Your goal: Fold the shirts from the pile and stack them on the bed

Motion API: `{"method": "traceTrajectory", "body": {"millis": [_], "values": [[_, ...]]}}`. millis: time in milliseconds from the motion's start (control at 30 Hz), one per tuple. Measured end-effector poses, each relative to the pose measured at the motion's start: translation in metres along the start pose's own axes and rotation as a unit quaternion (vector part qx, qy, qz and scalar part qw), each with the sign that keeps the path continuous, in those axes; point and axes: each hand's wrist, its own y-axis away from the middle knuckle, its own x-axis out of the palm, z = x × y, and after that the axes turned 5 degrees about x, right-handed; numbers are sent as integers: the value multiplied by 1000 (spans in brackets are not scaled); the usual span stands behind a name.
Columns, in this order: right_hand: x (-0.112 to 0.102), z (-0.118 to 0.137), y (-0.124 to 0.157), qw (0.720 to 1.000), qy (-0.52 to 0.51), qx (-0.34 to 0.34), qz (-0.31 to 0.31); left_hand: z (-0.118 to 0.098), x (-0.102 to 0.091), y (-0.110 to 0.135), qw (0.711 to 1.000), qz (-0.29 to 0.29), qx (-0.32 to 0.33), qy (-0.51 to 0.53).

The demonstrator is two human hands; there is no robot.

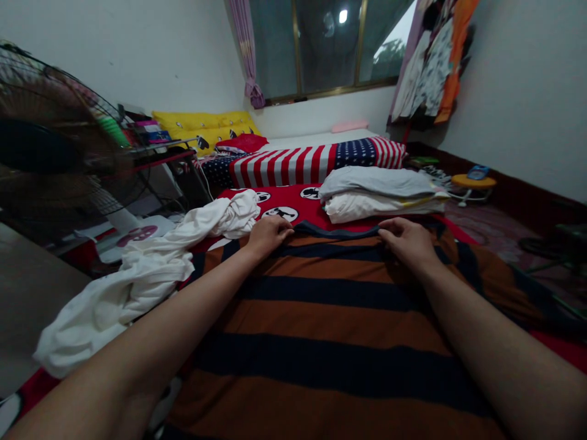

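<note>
A brown and navy striped shirt (330,330) lies spread flat on the red bed cover in front of me. My left hand (268,235) pinches the shirt's far edge near the collar on the left. My right hand (406,239) grips the same far edge on the right. Both hands have their fingers curled onto the fabric. A crumpled white garment (151,269) lies just to the left of the shirt. A folded stack of white and grey clothes (380,192) sits beyond my right hand.
A red cover with round black and white prints (293,205) lies under the clothes. A stars and stripes blanket (312,162) and yellow pillows (206,125) are further back. A standing fan (50,140) is at the left, a small round stool (472,181) at the right, clothes hanging (435,61) by the window.
</note>
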Motion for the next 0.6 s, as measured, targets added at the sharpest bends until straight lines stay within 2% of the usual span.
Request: {"method": "traceTrajectory", "body": {"millis": [100,233,300,367,467,533,600], "values": [[-7,-11,-13,993,111,30,-31,11,0,0,995,-55,-29,82],[-8,-17,-22,986,154,58,-2,28,-2,-8,985,-93,-96,111],[-4,-16,-23,993,96,62,-15,33,-3,-13,984,-99,-110,95],[1,-15,-23,995,-51,76,-42,33,-4,-17,984,-109,-126,67],[11,-15,-24,959,-260,91,-66,26,-1,-21,983,-108,-144,24],[16,-17,-25,949,-296,95,-54,20,4,-20,985,-93,-148,-8],[19,-19,-26,953,-286,97,-30,17,9,-18,985,-70,-152,-44]]}}
